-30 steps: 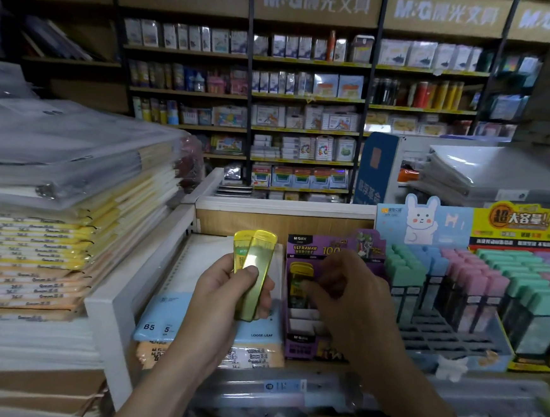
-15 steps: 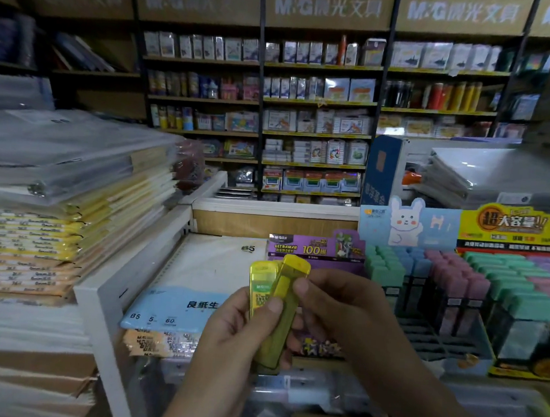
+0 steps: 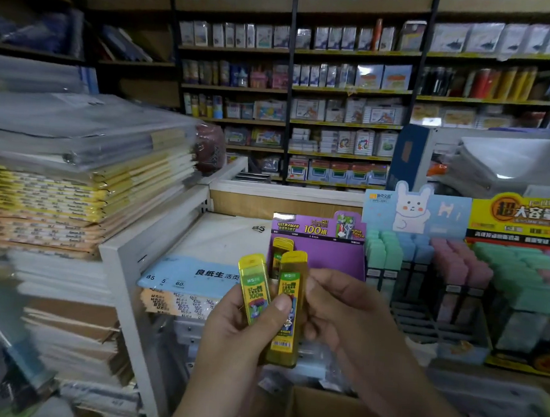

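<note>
Two yellow pencil-lead cases are held upright in front of me. My left hand (image 3: 240, 340) grips both, its thumb pressed across the front of the darker right case (image 3: 287, 321). The brighter left case (image 3: 254, 289) leans left against my fingers. My right hand (image 3: 341, 315) curls around the right edge of the darker case, fingertips touching it. Behind the hands stands a purple display box (image 3: 329, 249) with another yellow case (image 3: 280, 245) inside it.
A display of pastel green, blue and pink cases (image 3: 459, 278) stands to the right. A pack of B5 loose-leaf paper (image 3: 196, 274) lies in a white shelf bin (image 3: 122, 252). Stacked notebooks (image 3: 54, 191) fill the left. Stocked stationery shelves (image 3: 340, 114) line the back.
My right hand left the purple box and came over to the cases in my left hand. The two cases now sit lower and fanned apart. The view shifted left and nearer.
</note>
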`<state>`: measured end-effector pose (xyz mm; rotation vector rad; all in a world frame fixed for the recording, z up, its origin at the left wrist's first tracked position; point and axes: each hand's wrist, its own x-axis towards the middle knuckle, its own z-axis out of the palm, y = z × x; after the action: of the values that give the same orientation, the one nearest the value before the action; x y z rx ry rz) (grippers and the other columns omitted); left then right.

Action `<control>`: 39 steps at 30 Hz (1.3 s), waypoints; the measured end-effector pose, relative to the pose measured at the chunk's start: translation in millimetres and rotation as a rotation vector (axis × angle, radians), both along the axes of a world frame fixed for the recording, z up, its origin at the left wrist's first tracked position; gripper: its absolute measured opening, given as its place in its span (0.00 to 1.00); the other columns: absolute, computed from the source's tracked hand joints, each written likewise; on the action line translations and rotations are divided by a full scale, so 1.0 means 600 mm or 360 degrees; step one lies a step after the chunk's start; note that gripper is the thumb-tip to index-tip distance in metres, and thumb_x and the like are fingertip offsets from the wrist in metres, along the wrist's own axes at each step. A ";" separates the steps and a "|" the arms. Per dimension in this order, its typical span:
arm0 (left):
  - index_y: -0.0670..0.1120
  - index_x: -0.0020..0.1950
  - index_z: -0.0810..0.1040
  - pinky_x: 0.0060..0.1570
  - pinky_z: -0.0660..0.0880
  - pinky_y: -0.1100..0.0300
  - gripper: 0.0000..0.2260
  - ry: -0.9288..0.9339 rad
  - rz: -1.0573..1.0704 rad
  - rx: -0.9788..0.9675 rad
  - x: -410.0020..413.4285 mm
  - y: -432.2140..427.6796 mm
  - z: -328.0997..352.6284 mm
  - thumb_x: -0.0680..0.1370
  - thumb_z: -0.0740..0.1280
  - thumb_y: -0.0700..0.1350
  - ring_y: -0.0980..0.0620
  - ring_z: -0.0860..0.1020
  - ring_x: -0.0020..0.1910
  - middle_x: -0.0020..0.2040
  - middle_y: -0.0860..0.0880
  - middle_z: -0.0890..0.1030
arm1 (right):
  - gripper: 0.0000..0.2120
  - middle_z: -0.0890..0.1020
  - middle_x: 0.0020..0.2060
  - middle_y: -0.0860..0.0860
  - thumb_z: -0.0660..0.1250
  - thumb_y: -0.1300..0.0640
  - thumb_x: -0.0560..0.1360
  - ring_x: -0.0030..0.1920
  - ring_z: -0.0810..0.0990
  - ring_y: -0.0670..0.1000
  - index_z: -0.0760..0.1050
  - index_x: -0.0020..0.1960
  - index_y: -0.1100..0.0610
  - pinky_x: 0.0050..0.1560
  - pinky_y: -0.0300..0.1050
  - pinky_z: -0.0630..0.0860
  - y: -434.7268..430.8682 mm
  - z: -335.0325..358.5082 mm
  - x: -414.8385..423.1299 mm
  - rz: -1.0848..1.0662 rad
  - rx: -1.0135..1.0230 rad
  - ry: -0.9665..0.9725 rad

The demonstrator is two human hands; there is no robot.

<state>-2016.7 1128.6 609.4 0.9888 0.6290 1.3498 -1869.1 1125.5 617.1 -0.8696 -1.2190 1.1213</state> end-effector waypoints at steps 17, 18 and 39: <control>0.48 0.44 0.86 0.28 0.79 0.59 0.08 0.0101 0.0091 0.0045 -0.074 0.067 -0.036 0.74 0.67 0.47 0.50 0.81 0.31 0.37 0.43 0.84 | 0.01 0.85 0.35 0.52 0.73 0.58 0.75 0.33 0.83 0.50 0.84 0.45 0.54 0.34 0.46 0.83 0.036 0.036 0.011 -0.0731 0.0262 -0.0512; 0.48 0.44 0.86 0.29 0.80 0.59 0.08 0.0110 0.0066 0.0050 -0.078 0.071 -0.038 0.74 0.67 0.46 0.50 0.81 0.31 0.37 0.43 0.84 | 0.03 0.86 0.37 0.51 0.72 0.59 0.76 0.35 0.84 0.50 0.83 0.46 0.52 0.36 0.44 0.83 0.046 0.036 0.012 -0.0816 0.0280 -0.0606; 0.55 0.49 0.87 0.35 0.82 0.61 0.10 0.0278 -0.0078 0.0140 -0.136 0.121 -0.058 0.73 0.68 0.52 0.48 0.86 0.37 0.40 0.45 0.86 | 0.10 0.83 0.37 0.44 0.77 0.57 0.72 0.40 0.82 0.42 0.79 0.49 0.52 0.40 0.39 0.80 0.126 -0.009 -0.030 -0.1230 0.0146 -0.1339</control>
<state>-2098.1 1201.5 574.3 1.1951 0.6760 1.2656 -1887.3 1201.1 611.6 -1.6384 -1.3672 0.0407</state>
